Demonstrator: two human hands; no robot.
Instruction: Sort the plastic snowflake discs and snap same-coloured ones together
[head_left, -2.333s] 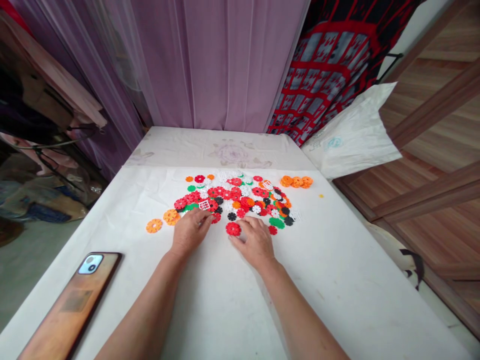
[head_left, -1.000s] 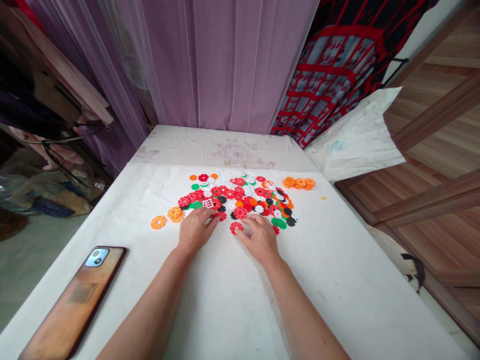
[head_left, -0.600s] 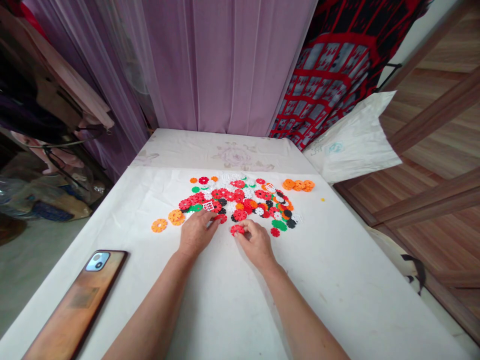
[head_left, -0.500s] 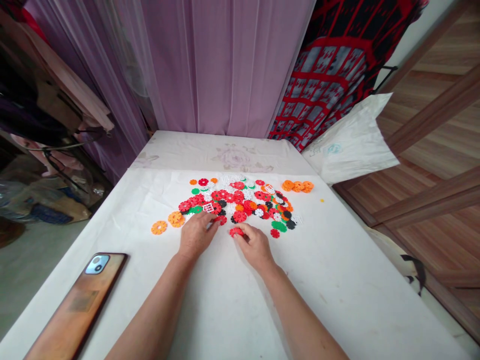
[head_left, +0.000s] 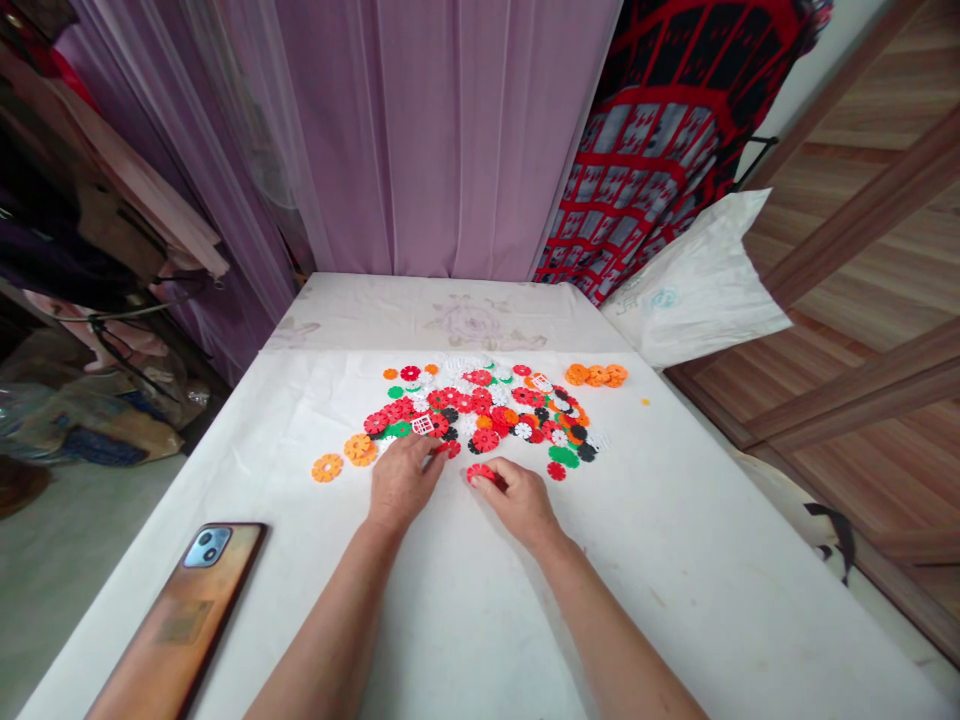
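Observation:
My right hand [head_left: 521,502] pinches a red notched plastic disc [head_left: 478,471] between thumb and fingers, just in front of a loose pile of similar pieces. At the pile's near left edge is my left hand [head_left: 403,482], its thumb and index finger closed at a second red disc [head_left: 451,449]; the fingertips are partly hidden. Just beyond its knuckles lies a white window-shaped piece [head_left: 423,425]. Red, white, black, green and orange discs make up the pile, including a red disc [head_left: 485,440] near its front. A green piece [head_left: 563,456] lies right of my right hand.
Orange discs [head_left: 327,468] lie left of the pile, and a row of joined orange discs [head_left: 596,375] sits at the back right. A phone [head_left: 180,620] rests on the white-covered table [head_left: 660,560] at left. A white bag [head_left: 697,285] stands beyond the right edge.
The view has shifted slightly, so the table's contents appear a little lower and further right. Both hands keep nearly the same places against the pile, and the red disc stays in my right hand.

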